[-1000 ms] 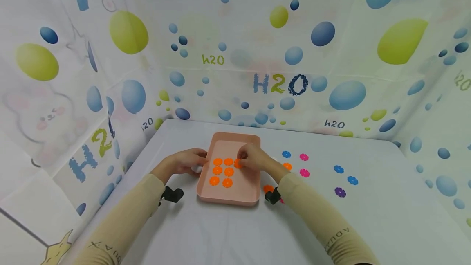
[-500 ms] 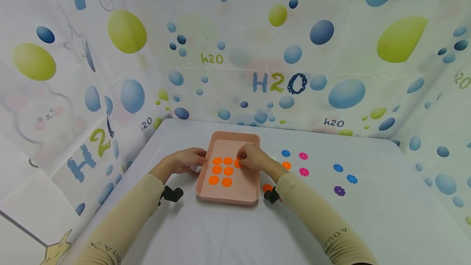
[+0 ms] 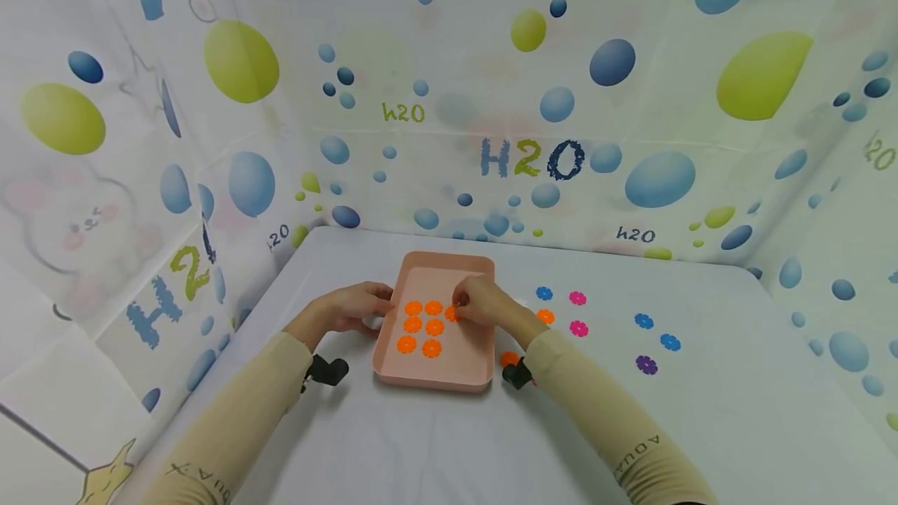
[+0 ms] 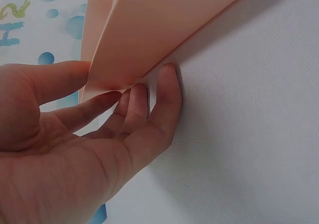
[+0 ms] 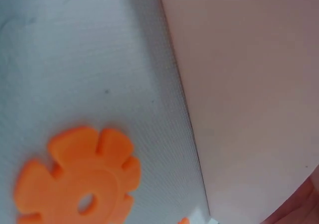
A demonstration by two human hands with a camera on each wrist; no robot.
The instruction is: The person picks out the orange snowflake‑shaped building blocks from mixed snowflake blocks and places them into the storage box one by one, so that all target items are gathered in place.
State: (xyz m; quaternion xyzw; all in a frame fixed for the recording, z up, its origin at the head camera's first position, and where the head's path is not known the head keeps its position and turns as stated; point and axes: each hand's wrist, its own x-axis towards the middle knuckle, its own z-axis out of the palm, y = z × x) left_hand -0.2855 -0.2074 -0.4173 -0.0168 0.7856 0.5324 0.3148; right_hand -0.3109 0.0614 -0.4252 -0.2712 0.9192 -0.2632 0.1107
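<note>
In the head view a shallow pink tray [image 3: 435, 372] lies on the white table. Several flat orange flower-shaped discs [image 3: 434, 327] with notched edges sit inside it, in rows on its left half. My left hand [image 3: 359, 306] holds the tray's left side; in the left wrist view the thumb touches the rim and curled fingers lie low against the edge. My right hand [image 3: 480, 301] reaches over the tray's right side and pinches another orange disc [image 3: 451, 314], partly hidden by the fingertips, beside the far rows. The right wrist view shows mainly the tray's outer wall [image 5: 244, 94].
Right of the tray lie more notched discs: orange [image 3: 545, 316], pink [image 3: 578, 329], blue [image 3: 643, 321] and purple [image 3: 647, 365]. Another orange disc [image 5: 87, 179] lies close beside the tray, under my right wrist. A patterned curtain [image 3: 449, 115] stands behind the table.
My right hand and the pinched disc have shifted very slightly toward me. The left hand, the tray and the other discs stay as they were.
</note>
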